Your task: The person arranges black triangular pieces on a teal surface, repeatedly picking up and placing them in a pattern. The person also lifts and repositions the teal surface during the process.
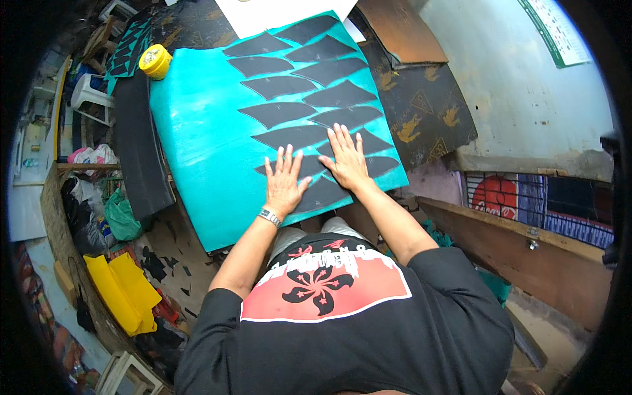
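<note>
The teal sheet, the landmark here, lies spread on the table in front of the person. Black pieces with pointed ends cover its right part in two staggered columns; its left part is bare teal. Both hands are open, palms down and fingers spread, gripping nothing. The left hand rests on pieces near the sheet's near edge, the right hand just right of it and slightly farther up the sheet. The hands hide parts of the pieces beneath them, and faint marks on some pieces are too small to make out.

At the sheet's far left corner stands an open yellow tub with pale, lumpy contents, hard to identify; whether its base is on the sheet or beside it I cannot tell. Beyond the sheet's far edge, a white sheet is cut off by the frame. Right of the teal sheet, the dark patterned table cover shows.

Left of the sheet, beyond a hanging black sheet, a plywood-sided space holds a green plastic bag, other crumpled bags and a folded yellow sheet; what the bags contain is hidden.
</note>
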The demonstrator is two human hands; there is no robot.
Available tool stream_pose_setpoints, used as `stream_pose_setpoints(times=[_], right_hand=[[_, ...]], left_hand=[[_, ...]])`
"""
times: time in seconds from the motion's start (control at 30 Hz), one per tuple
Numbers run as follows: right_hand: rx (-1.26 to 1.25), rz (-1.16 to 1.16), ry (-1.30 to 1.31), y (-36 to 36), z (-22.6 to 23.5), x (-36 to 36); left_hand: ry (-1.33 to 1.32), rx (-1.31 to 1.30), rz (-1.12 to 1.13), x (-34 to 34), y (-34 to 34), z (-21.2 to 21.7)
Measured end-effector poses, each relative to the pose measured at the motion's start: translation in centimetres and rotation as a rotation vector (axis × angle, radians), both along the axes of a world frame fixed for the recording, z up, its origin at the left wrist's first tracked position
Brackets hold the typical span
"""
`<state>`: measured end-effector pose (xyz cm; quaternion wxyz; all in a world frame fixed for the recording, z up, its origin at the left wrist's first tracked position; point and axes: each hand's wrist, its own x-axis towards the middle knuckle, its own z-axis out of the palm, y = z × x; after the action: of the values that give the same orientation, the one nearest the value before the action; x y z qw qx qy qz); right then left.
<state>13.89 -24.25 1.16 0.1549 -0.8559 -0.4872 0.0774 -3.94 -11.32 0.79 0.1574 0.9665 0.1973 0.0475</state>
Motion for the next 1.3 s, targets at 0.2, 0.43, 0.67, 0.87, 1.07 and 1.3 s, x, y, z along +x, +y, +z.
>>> stream_pose_setpoints(times=[0.2,0.43,0.67,0.87,1.07,1.3], right_hand=[[-0.076,-0.012,-0.027,-0.1,0.2,0.1],[-0.128,-0.078,0.011,-0.4,1.9,2.8],[0.495,-0.050,0.158,17.6,5.3,9.0],[0.189,-0.129,-0.081,35.2,5.3,15.9],[-0.040,-0.203,-0.303,42.6,1.0,19.8],[-0.075,-0.257,-0.250,44.6,-2.6,21.2]], left_hand=[[-0.047,-0.020,-0.004,0.1,-0.4,0.3],[-0.017,-0.206,0.094,-1.6,3.6,2.0],[-0.185,-0.030,0.071,2.2,7.1,0.7],[-0.139,-0.059,0.124,3.4,8.2,-0.3],[-0.201,-0.169,0.089,3.3,8.8,0.0],[-0.156,-0.199,0.026,2.9,9.1,0.0]])
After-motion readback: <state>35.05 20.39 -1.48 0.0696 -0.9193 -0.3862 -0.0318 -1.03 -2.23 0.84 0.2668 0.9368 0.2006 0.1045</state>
